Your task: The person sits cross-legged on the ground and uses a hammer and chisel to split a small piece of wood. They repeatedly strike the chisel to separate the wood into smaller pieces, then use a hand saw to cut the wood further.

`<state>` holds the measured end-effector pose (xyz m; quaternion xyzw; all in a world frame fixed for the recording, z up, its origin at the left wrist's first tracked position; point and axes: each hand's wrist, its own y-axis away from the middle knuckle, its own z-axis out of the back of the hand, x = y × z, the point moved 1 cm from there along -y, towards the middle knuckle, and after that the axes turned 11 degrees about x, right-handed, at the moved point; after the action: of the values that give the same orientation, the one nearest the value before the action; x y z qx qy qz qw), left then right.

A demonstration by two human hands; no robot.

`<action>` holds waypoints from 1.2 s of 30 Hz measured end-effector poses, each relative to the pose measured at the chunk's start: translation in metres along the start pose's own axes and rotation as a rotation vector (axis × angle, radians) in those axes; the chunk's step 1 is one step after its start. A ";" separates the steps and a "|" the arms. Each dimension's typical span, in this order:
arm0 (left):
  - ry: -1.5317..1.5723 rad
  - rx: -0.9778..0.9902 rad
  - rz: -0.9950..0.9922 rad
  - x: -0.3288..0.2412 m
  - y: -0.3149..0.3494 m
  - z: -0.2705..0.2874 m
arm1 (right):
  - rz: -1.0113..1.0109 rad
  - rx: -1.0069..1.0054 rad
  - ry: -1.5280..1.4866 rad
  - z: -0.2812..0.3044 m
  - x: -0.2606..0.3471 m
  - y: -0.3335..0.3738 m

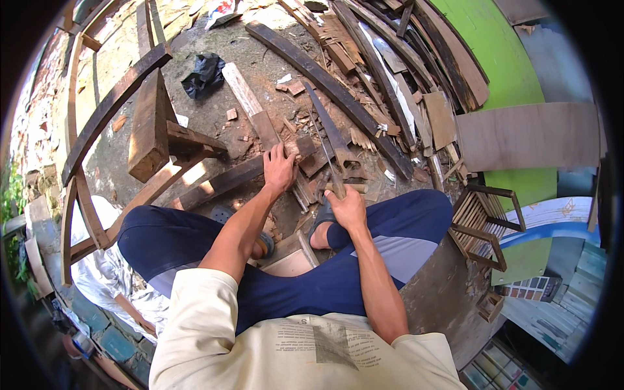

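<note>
My left hand presses down with bent fingers on the near end of a wooden plank, pale at its far end and browner near me. The plank lies across a dark wooden beam on the ground. My right hand is closed round the handle of a long thin-bladed tool, seen almost edge-on and pointing away from me; its exact kind is unclear. Just right of that blade, a handsaw lies with its handle toward me. The plank's end under my left fingers is partly hidden.
A long dark curved beam and stacked timber lie at the far right. A wooden frame stands left. A black plastic bag and wood scraps litter the ground. A slatted wooden rack sits right of my knee.
</note>
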<state>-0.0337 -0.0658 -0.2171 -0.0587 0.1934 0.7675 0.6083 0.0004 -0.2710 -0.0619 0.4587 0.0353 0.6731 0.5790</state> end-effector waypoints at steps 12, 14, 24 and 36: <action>-0.058 0.313 0.371 0.102 0.035 0.012 | 0.093 0.055 -0.024 -0.021 -0.011 -0.039; -0.057 0.243 0.251 0.114 0.032 0.012 | 0.220 -0.022 -0.008 -0.023 -0.009 -0.041; 0.150 0.286 0.290 0.127 0.028 0.023 | -0.011 0.166 -0.181 -0.029 0.030 -0.057; 0.095 0.183 0.305 0.130 0.029 0.011 | 0.007 0.096 -0.309 -0.038 0.041 -0.094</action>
<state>-0.0926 0.0511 -0.2424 -0.0094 0.2975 0.8264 0.4779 0.0499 -0.1888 -0.1146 0.5841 -0.0234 0.5942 0.5525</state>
